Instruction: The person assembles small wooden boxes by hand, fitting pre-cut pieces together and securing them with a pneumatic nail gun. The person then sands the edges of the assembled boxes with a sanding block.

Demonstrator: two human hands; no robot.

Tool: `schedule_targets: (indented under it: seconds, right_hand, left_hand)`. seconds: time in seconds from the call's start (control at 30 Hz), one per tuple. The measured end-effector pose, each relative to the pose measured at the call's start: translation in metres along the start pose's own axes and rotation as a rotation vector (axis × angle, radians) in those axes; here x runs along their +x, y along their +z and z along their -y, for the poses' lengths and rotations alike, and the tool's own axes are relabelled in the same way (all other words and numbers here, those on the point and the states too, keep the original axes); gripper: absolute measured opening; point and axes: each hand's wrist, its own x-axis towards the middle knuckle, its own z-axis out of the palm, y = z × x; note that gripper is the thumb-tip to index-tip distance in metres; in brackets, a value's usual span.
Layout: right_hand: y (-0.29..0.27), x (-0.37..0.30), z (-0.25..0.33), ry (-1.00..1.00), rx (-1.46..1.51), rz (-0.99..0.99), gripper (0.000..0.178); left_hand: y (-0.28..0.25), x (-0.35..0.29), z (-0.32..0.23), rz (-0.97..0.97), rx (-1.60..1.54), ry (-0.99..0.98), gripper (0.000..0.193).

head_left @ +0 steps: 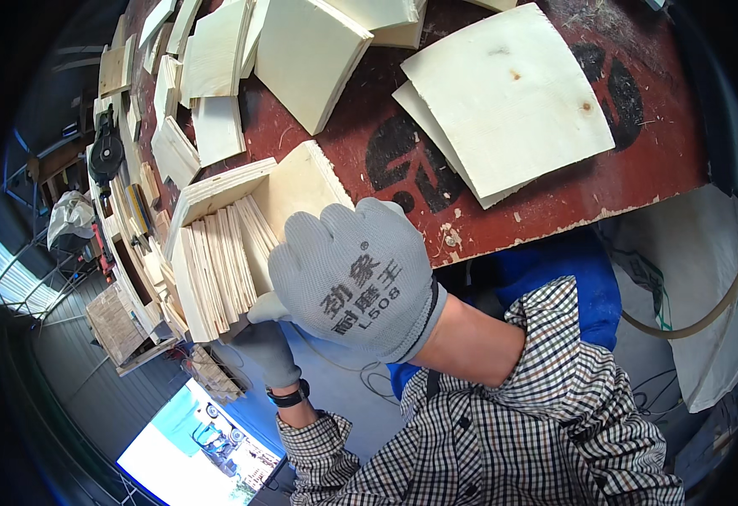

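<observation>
My right hand (354, 282), in a grey knit glove, lies over the right side of a row of thin plywood slats (221, 266) standing on edge. Its fingers are curled under, and what they hold is hidden beneath the palm; the thumb reaches toward the slats' near ends. Lower and to the left, my left hand (269, 352), also gloved, is at the near end of the row, its fingers hidden. Thicker plywood boards frame the slats: a stacked pair (221, 187) along the far side and a wide panel (311, 173) beside my right hand.
Two square plywood sheets (512, 101) overlap at the right on the red table (655, 181). More plywood stacks (305, 55) stand across the far side. A black tape-like reel (106, 156) and wood offcuts lie at the left. A hose (697, 329) hangs at the right.
</observation>
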Motion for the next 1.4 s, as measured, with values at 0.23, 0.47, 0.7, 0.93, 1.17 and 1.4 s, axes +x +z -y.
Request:
schedule_targets:
  seconds: [0.23,0.47,0.7,0.93,1.17,1.4]
  right_hand:
    - [-0.005,0.001,0.001,0.0,0.012,0.053,0.047]
    - [-0.014,0.007,-0.003,-0.03,0.012,0.166,0.042]
    - [-0.013,0.011,0.0,0.017,-0.085,0.006,0.024]
    - [-0.016,0.015,-0.001,0.007,-0.151,0.043,0.023]
    - [-0.016,0.017,0.001,0.054,-0.09,0.058,0.03]
    - [-0.011,0.018,-0.002,0.08,-0.057,0.024,0.039]
  left_hand:
    - [-0.008,-0.004,0.011,0.016,0.296,0.208,0.073]
    - [0.003,-0.004,-0.013,0.05,0.117,0.079,0.056]
    - [0.021,0.008,-0.036,0.039,0.163,0.328,0.047]
    - [0.024,0.008,-0.034,0.138,0.036,0.155,0.068]
    - [0.029,0.017,-0.059,0.193,-0.007,0.256,0.051]
    - [0.039,0.02,-0.054,0.182,-0.051,0.289,0.05]
